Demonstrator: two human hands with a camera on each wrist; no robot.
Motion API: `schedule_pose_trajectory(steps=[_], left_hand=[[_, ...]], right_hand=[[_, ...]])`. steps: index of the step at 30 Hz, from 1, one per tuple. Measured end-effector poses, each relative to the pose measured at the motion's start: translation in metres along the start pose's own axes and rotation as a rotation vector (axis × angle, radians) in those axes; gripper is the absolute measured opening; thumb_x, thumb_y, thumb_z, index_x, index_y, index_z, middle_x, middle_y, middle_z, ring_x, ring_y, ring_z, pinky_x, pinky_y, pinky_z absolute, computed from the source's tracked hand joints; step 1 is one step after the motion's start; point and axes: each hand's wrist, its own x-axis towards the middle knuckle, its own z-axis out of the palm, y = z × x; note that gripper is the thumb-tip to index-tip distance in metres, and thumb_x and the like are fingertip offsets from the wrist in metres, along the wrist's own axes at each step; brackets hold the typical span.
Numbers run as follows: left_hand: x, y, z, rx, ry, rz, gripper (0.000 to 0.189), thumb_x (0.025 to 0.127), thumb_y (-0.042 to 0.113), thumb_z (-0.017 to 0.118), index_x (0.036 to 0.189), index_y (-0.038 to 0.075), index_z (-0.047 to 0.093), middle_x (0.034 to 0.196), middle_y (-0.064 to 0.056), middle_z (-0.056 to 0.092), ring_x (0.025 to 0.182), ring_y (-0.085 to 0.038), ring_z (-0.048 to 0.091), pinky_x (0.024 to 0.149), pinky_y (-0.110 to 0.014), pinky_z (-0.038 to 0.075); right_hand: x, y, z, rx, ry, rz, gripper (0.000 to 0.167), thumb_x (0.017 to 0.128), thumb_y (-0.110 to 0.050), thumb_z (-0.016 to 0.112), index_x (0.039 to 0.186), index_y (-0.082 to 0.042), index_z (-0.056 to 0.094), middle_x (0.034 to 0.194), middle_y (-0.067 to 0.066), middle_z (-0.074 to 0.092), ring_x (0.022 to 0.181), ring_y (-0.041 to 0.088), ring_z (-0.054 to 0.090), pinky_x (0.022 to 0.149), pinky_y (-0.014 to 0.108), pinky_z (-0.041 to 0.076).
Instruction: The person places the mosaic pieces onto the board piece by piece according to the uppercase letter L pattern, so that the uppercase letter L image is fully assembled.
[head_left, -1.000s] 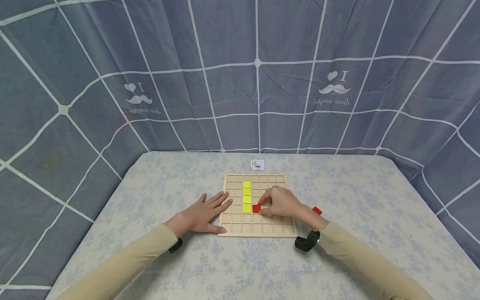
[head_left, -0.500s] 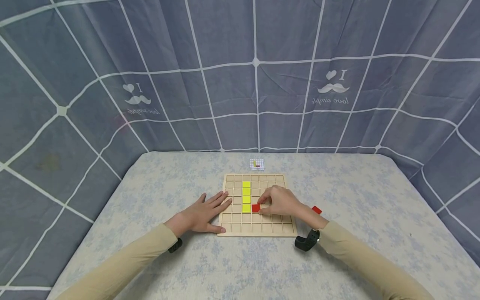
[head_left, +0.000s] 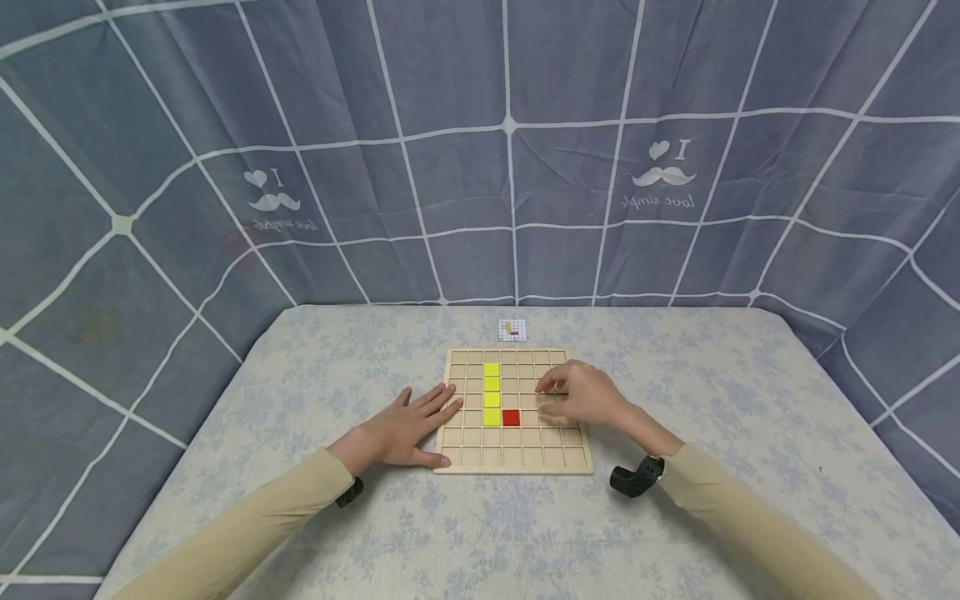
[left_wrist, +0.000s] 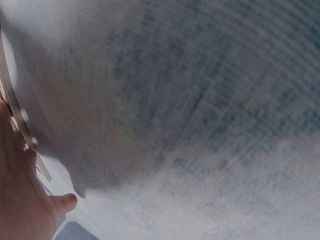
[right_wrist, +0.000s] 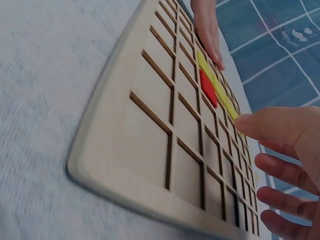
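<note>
A wooden grid board point(head_left: 514, 458) lies on the table. Several yellow square tiles point(head_left: 491, 400) form a column in its cells, and a red square tile point(head_left: 511, 417) sits just right of the lowest one. My left hand point(head_left: 401, 429) rests with spread fingers on the board's left edge. Over the board's right side hovers my right hand point(head_left: 591, 397), its thumb and fingers parted and holding nothing. In the right wrist view the red tile point(right_wrist: 208, 88) lies flat in its cell, apart from the right thumb point(right_wrist: 265, 123).
A small printed grid card point(head_left: 512, 330) with yellow and red marks lies beyond the board. The tablecloth point(head_left: 450, 533) has a pale blue floral pattern. A blue-grey curtain point(head_left: 465, 192) with white lines hangs behind the table.
My right hand has let go of the red tile and moved right, leaving it in its cell. The loose red tile right of the board is hidden now. My left hand stays put.
</note>
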Motion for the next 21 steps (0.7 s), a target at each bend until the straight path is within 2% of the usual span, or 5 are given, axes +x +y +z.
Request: schedule_pose_trajectory(steps=[7, 14, 21], left_hand=[[0.000, 0.000, 0.001, 0.014, 0.001, -0.002, 0.091, 0.088, 0.066, 0.051, 0.157, 0.019, 0.013, 0.164, -0.007, 0.004, 0.151, -0.026, 0.007, 0.114, -0.065, 0.015], [0.000, 0.001, 0.002, 0.015, 0.011, 0.002, 0.091, 0.088, 0.066, 0.051, 0.156, 0.018, 0.014, 0.164, -0.007, 0.005, 0.151, -0.027, 0.008, 0.113, -0.065, 0.015], [0.000, 0.001, 0.002, 0.018, 0.018, 0.007, 0.091, 0.088, 0.065, 0.051, 0.156, 0.017, 0.014, 0.164, -0.008, 0.005, 0.151, -0.028, 0.009, 0.113, -0.065, 0.015]], right_hand=[[-0.015, 0.011, -0.019, -0.041, 0.023, 0.037, 0.024, 0.077, -0.031, 0.079, 0.097, -0.019, 0.075, 0.091, -0.004, 0.070, 0.088, 0.019, 0.063, 0.068, 0.032, 0.049], [-0.032, 0.028, -0.032, -0.091, 0.036, 0.119, 0.025, 0.077, -0.031, 0.080, 0.098, -0.019, 0.074, 0.094, -0.004, 0.070, 0.088, 0.017, 0.060, 0.068, 0.032, 0.048], [-0.049, 0.042, -0.045, -0.099, 0.057, 0.178, 0.027, 0.077, -0.031, 0.080, 0.100, -0.016, 0.074, 0.095, -0.002, 0.070, 0.088, 0.020, 0.061, 0.068, 0.033, 0.048]])
